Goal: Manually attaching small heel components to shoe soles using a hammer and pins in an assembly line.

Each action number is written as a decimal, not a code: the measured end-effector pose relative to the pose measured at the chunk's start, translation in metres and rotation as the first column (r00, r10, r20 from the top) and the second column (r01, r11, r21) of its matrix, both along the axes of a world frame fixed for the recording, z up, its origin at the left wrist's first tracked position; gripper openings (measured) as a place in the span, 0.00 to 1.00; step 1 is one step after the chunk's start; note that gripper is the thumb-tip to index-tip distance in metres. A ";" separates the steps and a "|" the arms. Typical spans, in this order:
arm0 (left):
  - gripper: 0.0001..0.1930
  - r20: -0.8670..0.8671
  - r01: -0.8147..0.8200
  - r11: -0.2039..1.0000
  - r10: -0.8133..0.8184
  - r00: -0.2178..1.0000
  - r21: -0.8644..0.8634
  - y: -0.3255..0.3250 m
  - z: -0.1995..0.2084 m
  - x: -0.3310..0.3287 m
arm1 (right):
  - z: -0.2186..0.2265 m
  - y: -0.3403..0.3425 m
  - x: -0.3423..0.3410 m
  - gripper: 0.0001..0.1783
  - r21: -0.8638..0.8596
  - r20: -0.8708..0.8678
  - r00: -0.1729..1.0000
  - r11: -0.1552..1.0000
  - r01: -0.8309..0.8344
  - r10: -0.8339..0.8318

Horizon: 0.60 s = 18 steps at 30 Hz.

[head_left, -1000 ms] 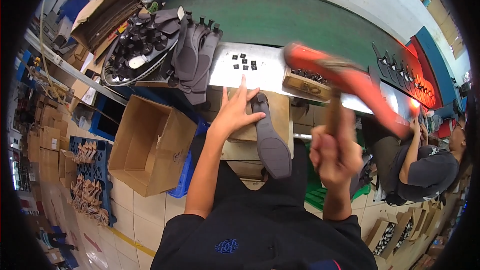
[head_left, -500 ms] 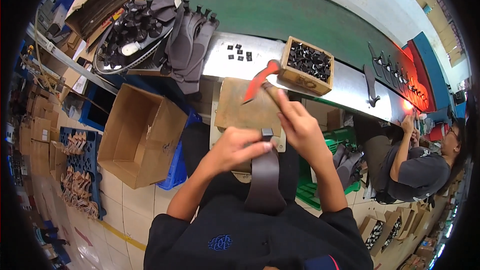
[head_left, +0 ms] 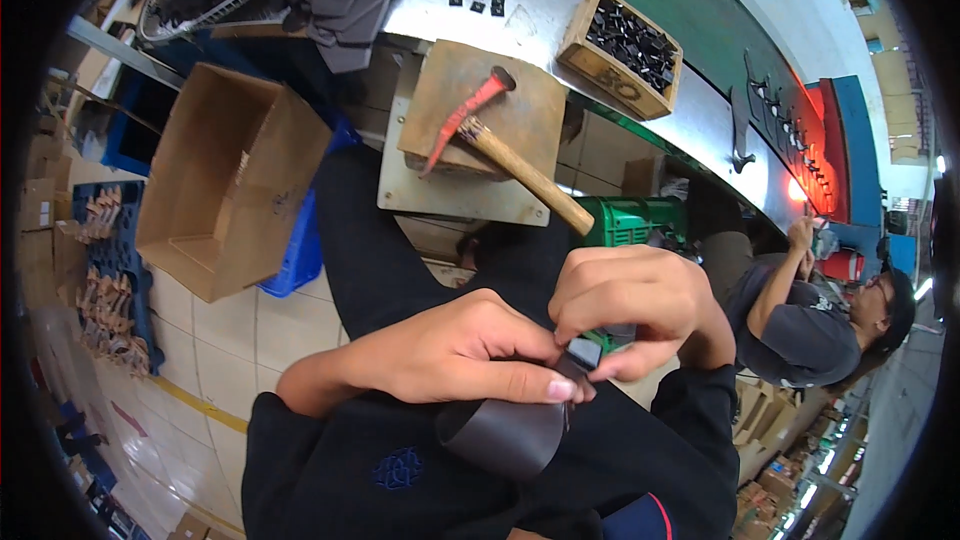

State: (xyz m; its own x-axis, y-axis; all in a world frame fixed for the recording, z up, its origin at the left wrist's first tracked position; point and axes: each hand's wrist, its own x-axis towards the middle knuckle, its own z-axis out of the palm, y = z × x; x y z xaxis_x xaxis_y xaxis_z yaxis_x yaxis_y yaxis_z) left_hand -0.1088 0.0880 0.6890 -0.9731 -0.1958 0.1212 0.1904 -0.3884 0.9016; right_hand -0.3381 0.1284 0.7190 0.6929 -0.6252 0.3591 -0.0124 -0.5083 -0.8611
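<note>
Hammer [head_left: 510,162] now rests on the block [head_left: 445,80], freeing the right hand [head_left: 640,295] to pinch the heel end [head_left: 583,351] of the dark sole [head_left: 510,435]. Left hand [head_left: 465,350] grips that sole.

A black short-sleeved shirt [head_left: 330,470] bearing a curling blue emblem [head_left: 398,468] is worn with black trousers [head_left: 375,275]

Brt, w/ glare on metal strip [head_left: 532,28], red glow [head_left: 798,190] rt, rim warped.
</note>
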 end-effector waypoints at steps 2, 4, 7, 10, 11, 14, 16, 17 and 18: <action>0.14 -0.057 0.180 0.983 -0.177 0.983 0.041 0.002 -0.003 -0.003 | 0.005 -0.002 0.006 0.17 -0.117 0.014 0.992 0.986 -0.122 0.124; 0.14 -0.094 0.199 0.980 -0.196 0.976 0.022 0.009 -0.009 -0.003 | 0.016 0.004 0.011 0.14 -0.083 -0.052 0.985 0.983 -0.165 0.161; 0.12 -0.096 0.328 0.939 -0.338 0.936 -0.102 0.005 -0.006 -0.002 | 0.025 0.010 0.015 0.13 -0.074 -0.069 0.985 0.984 -0.162 0.157; 0.12 -0.080 0.338 0.930 -0.352 0.933 -0.144 0.005 -0.004 0.001 | 0.026 0.016 0.017 0.13 -0.078 -0.082 0.987 0.986 -0.147 0.141; 0.12 -0.087 0.332 0.933 -0.345 0.935 -0.137 0.004 -0.004 0.001 | 0.026 0.019 0.017 0.13 -0.076 -0.098 0.987 0.988 -0.137 0.129; 0.13 -0.102 0.308 0.931 -0.332 0.938 -0.197 0.004 -0.002 0.001 | 0.027 0.023 0.016 0.14 -0.089 -0.122 0.987 0.989 -0.115 0.104; 0.13 -0.088 0.288 0.929 -0.315 0.945 -0.234 0.004 -0.001 0.002 | 0.026 0.024 0.016 0.14 -0.107 -0.119 0.990 0.990 -0.089 0.076; 0.13 -0.091 0.285 0.931 -0.312 0.946 -0.230 0.004 -0.001 0.003 | 0.026 0.024 0.016 0.14 -0.102 -0.120 0.990 0.991 -0.092 0.079; 0.13 -0.090 0.274 0.931 -0.302 0.949 -0.240 0.004 -0.001 0.002 | 0.025 0.025 0.016 0.14 -0.102 -0.122 0.990 0.991 -0.085 0.072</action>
State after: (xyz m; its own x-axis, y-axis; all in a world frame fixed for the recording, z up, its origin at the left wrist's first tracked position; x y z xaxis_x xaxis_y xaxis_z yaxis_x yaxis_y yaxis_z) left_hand -0.1065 0.0921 0.6878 -0.9581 0.1365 0.2520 0.2155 -0.2363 0.9475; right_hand -0.3221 0.1536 0.7445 0.7796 -0.5298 0.3339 -0.0669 -0.6005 -0.7968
